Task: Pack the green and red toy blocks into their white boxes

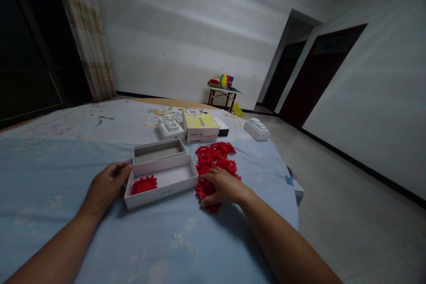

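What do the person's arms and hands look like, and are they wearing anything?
The left hand and right hand are bare: no gloves, and no rings that I can see. The left forearm and right forearm show no sleeve, watch or bracelet. Each forearm narrows toward the wrist.

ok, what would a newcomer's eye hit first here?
Likely the heap of red toothed pieces on the blue cloth, right hand at its near end. Left of it sits an open white box with at least one red piece inside. Beyond stands a yellow-topped box.
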`<state>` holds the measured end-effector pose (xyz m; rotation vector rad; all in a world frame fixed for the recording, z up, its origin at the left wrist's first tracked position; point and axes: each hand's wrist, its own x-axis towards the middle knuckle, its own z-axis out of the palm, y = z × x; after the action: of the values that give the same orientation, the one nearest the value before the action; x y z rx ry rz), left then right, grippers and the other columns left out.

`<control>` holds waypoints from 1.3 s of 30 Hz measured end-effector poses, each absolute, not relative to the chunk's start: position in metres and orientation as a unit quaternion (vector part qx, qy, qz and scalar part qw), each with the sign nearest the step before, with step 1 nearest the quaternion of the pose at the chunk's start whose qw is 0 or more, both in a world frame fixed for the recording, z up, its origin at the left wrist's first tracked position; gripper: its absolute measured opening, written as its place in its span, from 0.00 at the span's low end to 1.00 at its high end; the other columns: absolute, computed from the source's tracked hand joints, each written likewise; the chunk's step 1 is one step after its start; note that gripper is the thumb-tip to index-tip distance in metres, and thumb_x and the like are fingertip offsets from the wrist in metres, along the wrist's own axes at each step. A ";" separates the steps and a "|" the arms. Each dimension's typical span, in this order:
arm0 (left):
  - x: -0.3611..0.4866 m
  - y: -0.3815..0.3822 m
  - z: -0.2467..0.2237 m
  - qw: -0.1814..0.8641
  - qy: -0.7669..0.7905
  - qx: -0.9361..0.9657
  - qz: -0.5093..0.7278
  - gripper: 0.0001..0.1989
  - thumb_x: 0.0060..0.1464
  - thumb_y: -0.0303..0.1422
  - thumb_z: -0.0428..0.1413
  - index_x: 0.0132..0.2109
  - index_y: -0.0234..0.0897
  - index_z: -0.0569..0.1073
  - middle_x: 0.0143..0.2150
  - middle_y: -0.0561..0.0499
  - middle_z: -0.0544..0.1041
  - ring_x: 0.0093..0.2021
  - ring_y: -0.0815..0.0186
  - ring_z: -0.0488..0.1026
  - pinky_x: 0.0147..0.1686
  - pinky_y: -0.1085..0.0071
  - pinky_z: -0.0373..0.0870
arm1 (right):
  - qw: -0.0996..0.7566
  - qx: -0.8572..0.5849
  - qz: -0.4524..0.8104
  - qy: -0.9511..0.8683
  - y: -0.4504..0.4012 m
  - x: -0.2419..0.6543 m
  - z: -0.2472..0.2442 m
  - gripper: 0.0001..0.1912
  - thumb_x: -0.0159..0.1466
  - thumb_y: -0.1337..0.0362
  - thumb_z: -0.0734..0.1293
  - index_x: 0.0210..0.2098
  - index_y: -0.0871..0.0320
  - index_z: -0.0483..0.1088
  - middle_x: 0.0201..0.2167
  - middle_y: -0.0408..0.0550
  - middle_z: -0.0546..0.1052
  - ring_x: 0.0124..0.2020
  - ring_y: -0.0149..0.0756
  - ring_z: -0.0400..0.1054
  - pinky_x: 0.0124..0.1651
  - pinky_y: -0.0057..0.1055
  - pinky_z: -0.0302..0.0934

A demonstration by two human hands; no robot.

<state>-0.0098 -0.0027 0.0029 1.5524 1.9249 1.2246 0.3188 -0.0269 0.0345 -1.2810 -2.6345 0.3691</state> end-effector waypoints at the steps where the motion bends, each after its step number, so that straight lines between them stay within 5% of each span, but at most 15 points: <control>1: -0.010 -0.003 0.003 0.189 0.685 0.552 0.436 0.25 0.42 0.50 0.49 0.40 0.34 0.73 0.40 0.43 0.79 0.39 0.58 0.75 0.40 0.65 0.71 | 0.093 -0.433 0.124 -0.888 -0.027 0.319 0.034 0.36 0.48 0.47 0.72 0.52 0.57 0.67 0.49 0.55 0.71 0.50 0.47 0.63 0.52 0.38 0.56; 6: -0.010 -0.003 0.002 0.186 0.684 0.553 0.436 0.24 0.43 0.49 0.49 0.39 0.34 0.73 0.39 0.44 0.79 0.38 0.58 0.75 0.40 0.65 0.71 | 0.105 -0.474 0.126 -0.865 -0.028 0.323 0.038 0.29 0.52 0.54 0.70 0.52 0.56 0.68 0.45 0.53 0.72 0.46 0.44 0.65 0.48 0.35 0.57; 15: -0.010 -0.003 0.003 0.186 0.682 0.557 0.436 0.24 0.43 0.49 0.50 0.39 0.34 0.73 0.40 0.43 0.79 0.40 0.57 0.74 0.42 0.65 0.70 | 0.089 -0.535 0.108 -0.834 -0.035 0.317 0.041 0.27 0.51 0.46 0.68 0.46 0.55 0.71 0.42 0.51 0.73 0.42 0.42 0.66 0.41 0.32 0.57; 24: -0.010 -0.003 0.001 0.203 0.682 0.553 0.433 0.26 0.44 0.49 0.50 0.42 0.31 0.73 0.42 0.41 0.78 0.40 0.58 0.75 0.43 0.66 0.70 | 0.069 -0.540 0.075 -0.835 -0.038 0.315 0.046 0.25 0.54 0.50 0.66 0.48 0.55 0.68 0.42 0.52 0.74 0.43 0.43 0.68 0.41 0.33 0.58; 30: -0.008 -0.004 0.002 0.209 0.680 0.543 0.446 0.25 0.43 0.47 0.50 0.41 0.32 0.72 0.42 0.40 0.78 0.41 0.57 0.74 0.44 0.64 0.69 | -0.027 -0.545 0.035 -0.837 -0.054 0.312 0.049 0.30 0.49 0.43 0.66 0.42 0.59 0.71 0.38 0.58 0.76 0.36 0.49 0.71 0.36 0.36 0.60; 39: -0.009 -0.004 -0.002 0.207 0.659 0.543 0.478 0.22 0.42 0.50 0.51 0.37 0.36 0.73 0.36 0.46 0.79 0.36 0.60 0.76 0.38 0.69 0.71 | -0.008 -0.527 0.076 -0.846 -0.052 0.320 0.063 0.33 0.47 0.57 0.69 0.53 0.57 0.65 0.41 0.55 0.76 0.40 0.47 0.71 0.37 0.34 0.60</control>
<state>-0.0085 -0.0037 -0.0023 1.5108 1.8335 1.3319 0.3200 -0.0524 0.0630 -1.6639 -2.6729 0.2403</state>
